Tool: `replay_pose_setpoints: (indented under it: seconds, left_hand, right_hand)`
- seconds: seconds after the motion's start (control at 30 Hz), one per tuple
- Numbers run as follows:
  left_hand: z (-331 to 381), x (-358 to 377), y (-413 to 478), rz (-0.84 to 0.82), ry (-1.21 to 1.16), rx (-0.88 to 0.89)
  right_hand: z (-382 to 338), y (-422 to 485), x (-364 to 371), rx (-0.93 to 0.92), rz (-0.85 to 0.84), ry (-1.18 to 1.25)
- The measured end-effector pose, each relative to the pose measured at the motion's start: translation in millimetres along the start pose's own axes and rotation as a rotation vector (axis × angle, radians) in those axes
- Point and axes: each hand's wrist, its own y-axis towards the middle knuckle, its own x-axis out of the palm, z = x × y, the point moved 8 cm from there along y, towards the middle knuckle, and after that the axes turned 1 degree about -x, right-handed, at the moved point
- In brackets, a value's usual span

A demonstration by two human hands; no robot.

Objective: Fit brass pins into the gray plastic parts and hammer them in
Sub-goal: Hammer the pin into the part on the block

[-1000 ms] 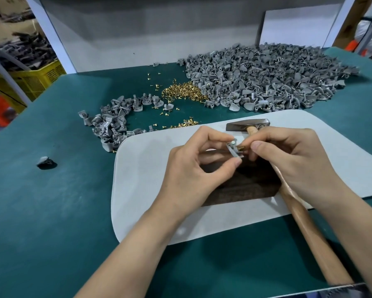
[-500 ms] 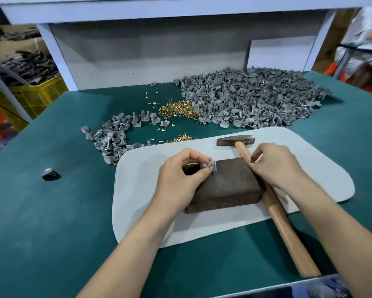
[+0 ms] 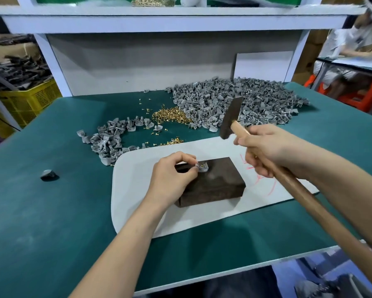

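Gray part [image 3: 202, 167] on block [image 3: 220, 182] — crate [image 3: 30, 101] heaped.

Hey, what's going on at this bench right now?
The left hand pinches a gray plastic part, brass showing in it, against the top of a dark block on a white mat. The right hand grips a hammer raised in the air, the blow not yet landed. Loose brass pins and heaps of gray parts lie beyond on the green table.
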Motion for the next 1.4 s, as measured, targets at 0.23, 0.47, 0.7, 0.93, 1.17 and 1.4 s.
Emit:
replay_pose_setpoints:
  seconds: [0.23, 0.47, 0.7, 0.93, 1.17, 1.4]
  left_hand:
    - [-2.9, 1.2, 1.6, -0.012, 0.008, -0.036]
    - [-4.4, 2.5, 2.6, -0.035, 0.021, -0.035]
    - [-6.9, 1.2, 2.7, -0.052, -0.052, -0.06]
    - [-5.1, -0.5, 2.8, -0.061, -0.057, -0.049]
    - [-2.0, -1.4, 3.0, -0.055, -0.064, -0.021]
    - [-3.0, -1.8, 2.9, -0.055, -0.064, -0.026]
  right_hand:
    - [-23.1, -33.9, 29.1, -0.087, 0.005, -0.453]
    - [-35.6, -40.1, 29.6, -0.14, 0.061, -0.654]
    - [-41.3, -41.6, 26.5, -0.169, 0.1, -0.656]
    - [-47.2, -46.9, 25.8, -0.26, 0.155, -0.658]
    - [-31.6, -37.3, 47.5, -0.187, 0.068, -0.765]
    - [-28.7, -36.3, 47.2, -0.17, 0.083, -0.725]
